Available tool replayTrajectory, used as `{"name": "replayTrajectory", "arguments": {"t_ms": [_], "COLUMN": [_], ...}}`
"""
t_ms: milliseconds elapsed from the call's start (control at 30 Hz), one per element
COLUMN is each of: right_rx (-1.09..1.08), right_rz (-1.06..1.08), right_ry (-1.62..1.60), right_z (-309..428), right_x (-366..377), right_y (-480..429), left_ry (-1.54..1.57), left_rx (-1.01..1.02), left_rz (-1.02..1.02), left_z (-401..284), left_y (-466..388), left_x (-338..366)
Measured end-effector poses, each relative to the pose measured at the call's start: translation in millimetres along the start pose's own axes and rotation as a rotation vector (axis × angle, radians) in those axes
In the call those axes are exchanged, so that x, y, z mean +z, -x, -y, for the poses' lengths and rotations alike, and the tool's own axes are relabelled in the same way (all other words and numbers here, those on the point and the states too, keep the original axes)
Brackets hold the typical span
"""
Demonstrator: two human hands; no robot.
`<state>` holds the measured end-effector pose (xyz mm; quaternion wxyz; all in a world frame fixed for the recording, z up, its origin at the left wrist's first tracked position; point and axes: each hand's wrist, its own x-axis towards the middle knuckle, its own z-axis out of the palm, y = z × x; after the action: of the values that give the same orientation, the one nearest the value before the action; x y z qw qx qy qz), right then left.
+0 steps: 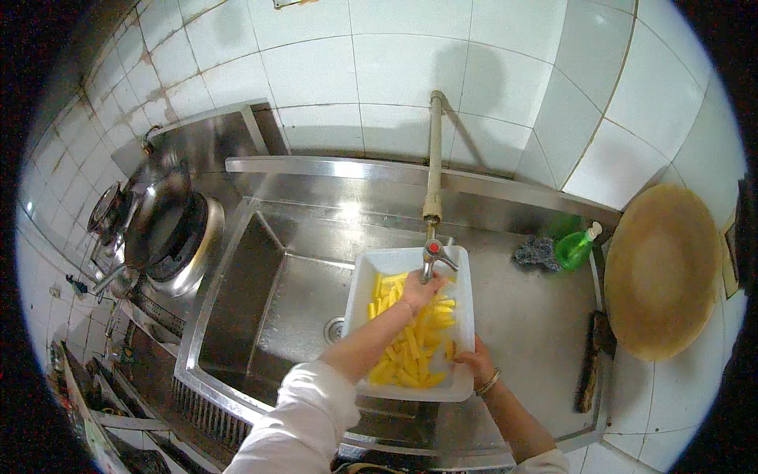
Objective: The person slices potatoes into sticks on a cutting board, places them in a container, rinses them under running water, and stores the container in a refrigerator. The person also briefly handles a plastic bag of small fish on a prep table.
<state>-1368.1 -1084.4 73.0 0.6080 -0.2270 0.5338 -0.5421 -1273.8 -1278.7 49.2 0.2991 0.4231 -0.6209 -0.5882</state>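
A white plastic tub holds many yellow food sticks, like thick-cut potato. It straddles the right part of the sink and the steel counter beside it. My left hand is inside the tub, just below the tap with a red-marked handle. The spout partly hides that hand, so its fingers and any grip are unclear. At the tub's lower right, my right hand grips the side wall, with the thumb over the inside. A bracelet circles the right wrist.
Left of the tub lies the steel sink basin with a drain. A green bottle and a dark scouring pad sit right. A round board leans on the wall. Cookware is stacked at left.
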Motion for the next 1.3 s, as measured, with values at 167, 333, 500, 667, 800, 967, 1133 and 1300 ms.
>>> {"name": "replayTrajectory", "arguments": {"t_ms": [167,333,500,667,800,967,1133,1300], "right_rx": [-0.019,-0.019,-0.181,-0.870,-0.654,-0.579,-0.213,-0.460], "right_rz": [0.000,0.046,-0.114,-0.251,0.482,0.416,0.102,0.386], "right_ry": [-0.130,-0.195,0.186,0.925,1.541,1.923,2.112,1.933], "right_z": [2.0,-18.8,16.4,116.3,82.4,51.0,26.3,47.1], "right_x": [8.4,3.9,1.8,34.8,87.7,55.4,67.5,34.6], "right_y": [2.3,-5.5,-10.3,-5.3,-1.9,-64.6,-83.8,-55.4], "left_ry": [-0.717,0.608,0.803,0.917,0.911,0.882,0.885,0.849], "left_rx": [0.387,-0.560,-0.519,-0.580,-0.540,-0.432,-0.508,-0.550], "left_rz": [-0.242,0.136,0.242,0.216,0.274,0.253,0.318,0.319], "left_z": [-13.6,-9.3,2.0,13.5,23.4,23.9,14.9,7.1], "left_y": [52.7,98.9,117.6,118.5,111.1,109.0,96.2,98.2], "left_x": [-104.4,-160.4,-138.9,-109.2,-85.8,-73.8,-73.2,-81.3]}}
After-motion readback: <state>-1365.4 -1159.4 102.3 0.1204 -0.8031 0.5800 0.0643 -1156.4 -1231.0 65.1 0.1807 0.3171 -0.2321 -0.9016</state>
